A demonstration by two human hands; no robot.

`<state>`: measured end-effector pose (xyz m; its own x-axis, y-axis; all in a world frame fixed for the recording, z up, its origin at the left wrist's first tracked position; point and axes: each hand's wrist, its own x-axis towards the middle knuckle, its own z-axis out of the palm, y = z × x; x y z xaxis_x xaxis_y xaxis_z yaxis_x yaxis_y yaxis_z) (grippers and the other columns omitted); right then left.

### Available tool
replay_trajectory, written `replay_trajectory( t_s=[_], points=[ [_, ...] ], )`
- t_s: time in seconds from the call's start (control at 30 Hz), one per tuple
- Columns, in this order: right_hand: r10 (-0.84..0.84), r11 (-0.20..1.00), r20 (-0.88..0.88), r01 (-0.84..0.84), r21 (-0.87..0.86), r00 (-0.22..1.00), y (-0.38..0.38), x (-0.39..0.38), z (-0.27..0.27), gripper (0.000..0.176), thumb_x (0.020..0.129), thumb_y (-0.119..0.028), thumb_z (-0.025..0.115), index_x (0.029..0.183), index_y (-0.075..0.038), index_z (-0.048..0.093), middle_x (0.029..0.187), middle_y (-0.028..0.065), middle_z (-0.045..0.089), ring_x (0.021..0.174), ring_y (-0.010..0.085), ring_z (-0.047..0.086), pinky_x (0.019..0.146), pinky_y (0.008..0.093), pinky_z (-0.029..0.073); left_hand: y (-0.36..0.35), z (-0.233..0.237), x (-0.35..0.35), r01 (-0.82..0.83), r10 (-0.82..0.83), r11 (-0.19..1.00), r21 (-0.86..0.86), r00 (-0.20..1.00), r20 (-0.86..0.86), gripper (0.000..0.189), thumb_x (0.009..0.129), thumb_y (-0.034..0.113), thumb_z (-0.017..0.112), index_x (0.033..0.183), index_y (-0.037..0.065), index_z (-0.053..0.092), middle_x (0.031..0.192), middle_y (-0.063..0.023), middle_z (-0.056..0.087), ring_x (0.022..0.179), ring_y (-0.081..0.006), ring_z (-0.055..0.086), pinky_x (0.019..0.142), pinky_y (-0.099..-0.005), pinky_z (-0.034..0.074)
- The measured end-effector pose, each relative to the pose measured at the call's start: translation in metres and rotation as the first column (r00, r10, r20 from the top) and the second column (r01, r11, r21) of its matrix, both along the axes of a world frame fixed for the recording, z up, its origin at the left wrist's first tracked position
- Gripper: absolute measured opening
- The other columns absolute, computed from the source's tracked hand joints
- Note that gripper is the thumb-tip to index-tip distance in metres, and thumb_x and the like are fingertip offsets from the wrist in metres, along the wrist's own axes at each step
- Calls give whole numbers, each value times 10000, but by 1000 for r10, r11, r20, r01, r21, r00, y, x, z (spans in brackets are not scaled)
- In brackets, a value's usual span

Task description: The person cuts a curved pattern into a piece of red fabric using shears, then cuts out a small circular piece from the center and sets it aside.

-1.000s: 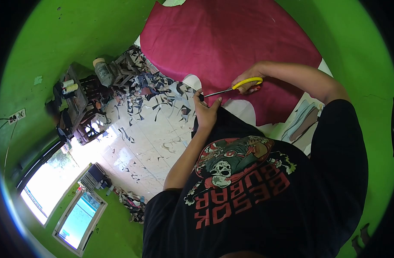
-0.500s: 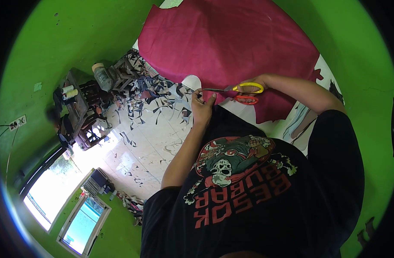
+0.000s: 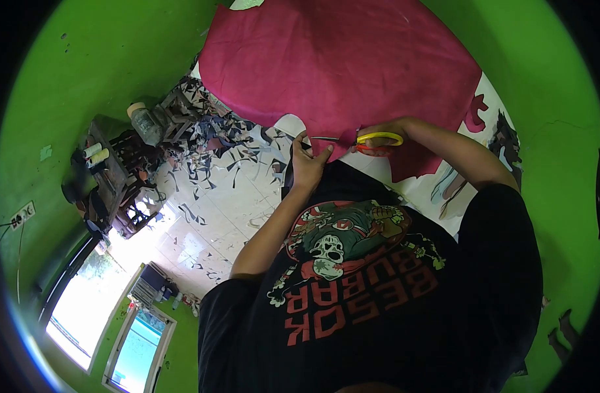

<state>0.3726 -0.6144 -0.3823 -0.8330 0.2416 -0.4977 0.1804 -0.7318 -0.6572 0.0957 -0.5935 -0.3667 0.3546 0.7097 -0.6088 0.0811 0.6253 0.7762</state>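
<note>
A large dark red sheet spreads across the top of the view. My right hand is wrapped round the handles of scissors, one yellow and one orange. Their blades point left, at the sheet's lower edge. My left hand pinches the red material near the blade tips between thumb and fingers. Just above my left fingers lies a pale rounded piece at the sheet's edge.
Dark scraps litter the tiled floor at the left. A wooden rack with thread spools and a jar stand beyond. Green walls surround the room.
The scissor handles have come closer together and the blades have closed more. The view has shifted slightly, and the room at the left sits lower and further left.
</note>
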Motion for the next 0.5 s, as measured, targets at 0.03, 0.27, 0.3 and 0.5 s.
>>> replay_trajectory(
  t_s=[0.03,0.27,0.3,0.5],
  points=[
    [-13,999,-11,13,-36,1000,-1,0,-3,912,833,-750,574,1367,-21,454,850,1,517,667,89,510,582,235,445,1,-1,-1,9,-9,1000,26,1000,16,683,858,-19,703,1373,-52,256,1028,-220,699,923,-197,708,809,-270,559],
    [-216,976,-25,216,6,976,-32,-9,-18,925,823,-771,563,1355,-19,478,811,-8,513,645,85,507,571,243,440,5,-2,-5,38,-44,998,55,994,100,801,856,-29,692,1461,-56,168,1024,-208,701,915,-195,708,829,-287,558],
    [-213,977,-24,214,8,977,-32,-9,-13,925,823,-771,563,1355,-19,478,811,-8,513,645,85,507,571,243,440,6,-1,-5,36,-42,998,57,994,101,801,856,-29,692,1461,-56,168,1024,-208,701,915,-195,708,829,-287,558],
    [-208,978,-148,207,-27,967,-24,-5,-11,708,930,-613,561,1335,-39,479,833,5,522,657,90,521,567,260,454,5,1,-5,34,-41,998,54,990,133,853,844,-48,695,1487,-48,135,1206,-249,617,1050,-234,670,917,-311,534]
  ],
)
